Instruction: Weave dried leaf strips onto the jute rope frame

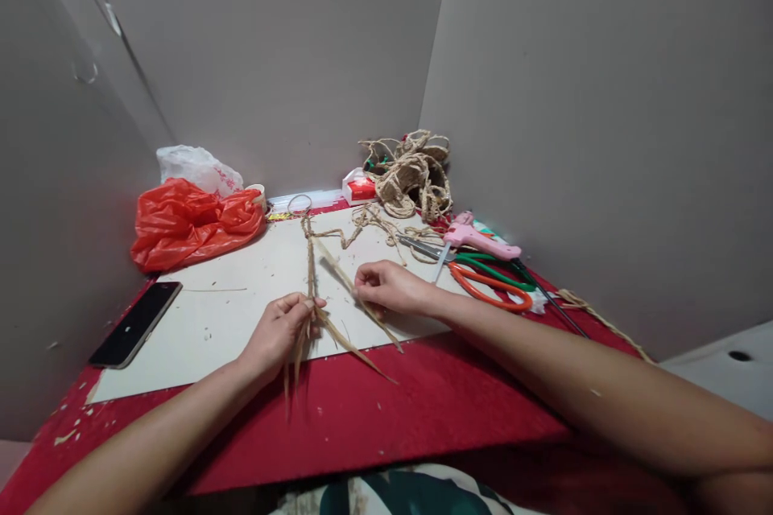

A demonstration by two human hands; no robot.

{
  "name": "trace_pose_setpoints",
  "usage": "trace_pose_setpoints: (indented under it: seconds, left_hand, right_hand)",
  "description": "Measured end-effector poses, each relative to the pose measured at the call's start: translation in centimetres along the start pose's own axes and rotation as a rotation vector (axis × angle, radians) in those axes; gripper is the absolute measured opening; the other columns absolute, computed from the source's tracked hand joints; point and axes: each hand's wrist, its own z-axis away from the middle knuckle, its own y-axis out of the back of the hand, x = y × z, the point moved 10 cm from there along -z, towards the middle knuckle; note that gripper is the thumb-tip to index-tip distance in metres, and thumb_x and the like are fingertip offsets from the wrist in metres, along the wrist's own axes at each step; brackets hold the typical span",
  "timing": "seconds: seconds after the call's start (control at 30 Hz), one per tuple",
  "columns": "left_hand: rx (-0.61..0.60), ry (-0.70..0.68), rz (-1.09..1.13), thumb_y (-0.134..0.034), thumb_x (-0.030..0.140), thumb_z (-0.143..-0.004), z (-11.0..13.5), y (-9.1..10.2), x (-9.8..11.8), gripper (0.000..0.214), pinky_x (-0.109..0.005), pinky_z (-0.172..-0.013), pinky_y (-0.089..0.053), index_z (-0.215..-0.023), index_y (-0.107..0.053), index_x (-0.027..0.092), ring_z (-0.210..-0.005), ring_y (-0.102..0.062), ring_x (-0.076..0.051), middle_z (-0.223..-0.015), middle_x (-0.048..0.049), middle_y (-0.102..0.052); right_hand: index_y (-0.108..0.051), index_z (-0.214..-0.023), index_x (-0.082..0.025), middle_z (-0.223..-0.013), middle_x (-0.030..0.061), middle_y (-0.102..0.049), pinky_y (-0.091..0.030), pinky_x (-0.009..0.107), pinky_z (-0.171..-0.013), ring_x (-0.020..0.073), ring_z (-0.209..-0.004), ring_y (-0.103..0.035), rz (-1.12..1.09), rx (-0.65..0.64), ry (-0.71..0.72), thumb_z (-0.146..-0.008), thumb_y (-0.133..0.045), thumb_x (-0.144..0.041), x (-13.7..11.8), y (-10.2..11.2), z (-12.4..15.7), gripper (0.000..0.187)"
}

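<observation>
Your left arm (172,422) slants forward from the lower left, the left hand (279,331) pinching with thumb and fingertips. Your right arm (561,370) crosses in from the right; the right hand (391,288), fingers curled to thumb, sits near the left, slightly farther forward.

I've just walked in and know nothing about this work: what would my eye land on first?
Probably the crumpled orange-red plastic bag, glowing at the back left of the red table. Over on the right, scissors with one orange and one green handle lie next to a pink glue gun. Between them, the left hand pinches an upright-looking fibre cord, while the right hand holds a separate fibre strip.
</observation>
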Motion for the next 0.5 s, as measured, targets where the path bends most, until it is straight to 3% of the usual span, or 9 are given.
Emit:
trace_pose_setpoints:
  seconds: [0.1,0.2,0.3,0.4,0.5]
  left_hand:
    - [0.135,-0.063,0.054,-0.063,0.032,-0.074,-0.6,2.2,1.0,0.02,-0.023,-0.063,-0.043,-0.078,-0.066,0.012,-0.058,-0.054,-0.009,-0.068,-0.0019,-0.063]
    - [0.259,-0.222,0.066,-0.062,0.032,-0.075,-1.1,4.8,2.8,0.019,-0.024,-0.068,-0.045,-0.074,-0.065,0.013,-0.066,-0.057,-0.01,-0.079,-0.0038,-0.067]
    - [0.293,-0.349,-0.055,-0.06,0.035,-0.078,-1.5,6.1,3.9,0.021,-0.023,-0.069,-0.043,-0.078,-0.066,0.015,-0.068,-0.056,-0.01,-0.078,-0.0027,-0.067]
    - [0.27,-0.321,-0.174,-0.056,0.035,-0.08,-2.2,6.1,3.3,0.022,-0.021,-0.061,-0.04,-0.078,-0.065,0.015,-0.059,-0.052,-0.01,-0.064,0.0001,-0.062]
    - [0.242,-0.272,-0.23,-0.055,0.034,-0.08,-2.6,5.7,2.4,0.023,-0.021,-0.056,-0.037,-0.075,-0.063,0.014,-0.054,-0.049,-0.009,-0.059,0.0004,-0.059]
  right_hand:
    - [-0.055,-0.07,-0.015,-0.059,0.0003,-0.059,-0.039,0.022,-0.047,0.0107,-0.046,-0.054,0.113,-0.129,0.044,-0.078,-0.053,-0.029,-1.6,-0.8,0.0,0.016]
    - [-0.058,-0.07,-0.014,-0.062,0.0028,-0.062,-0.04,0.022,-0.051,0.0109,-0.048,-0.056,0.278,0.031,0.115,-0.081,-0.053,-0.03,-3.5,1.8,-2.0,0.02]
    - [-0.062,-0.077,-0.014,-0.066,0.0044,-0.066,-0.041,0.022,-0.057,0.0121,-0.055,-0.06,0.413,0.235,0.125,-0.082,-0.052,-0.025,-4.8,4.8,-6.0,0.016]
    - [-0.066,-0.089,-0.016,-0.085,0.0072,-0.07,-0.042,0.023,-0.065,0.0158,-0.075,-0.064,0.596,0.345,0.077,-0.081,-0.052,-0.021,-5.3,5.9,-11.0,0.017]
    - [-0.068,-0.092,-0.016,-0.095,0.0107,-0.07,-0.043,0.026,-0.068,0.0219,-0.085,-0.064,0.661,0.334,0.042,-0.075,-0.06,-0.021,-5.3,5.1,-15.6,0.02]
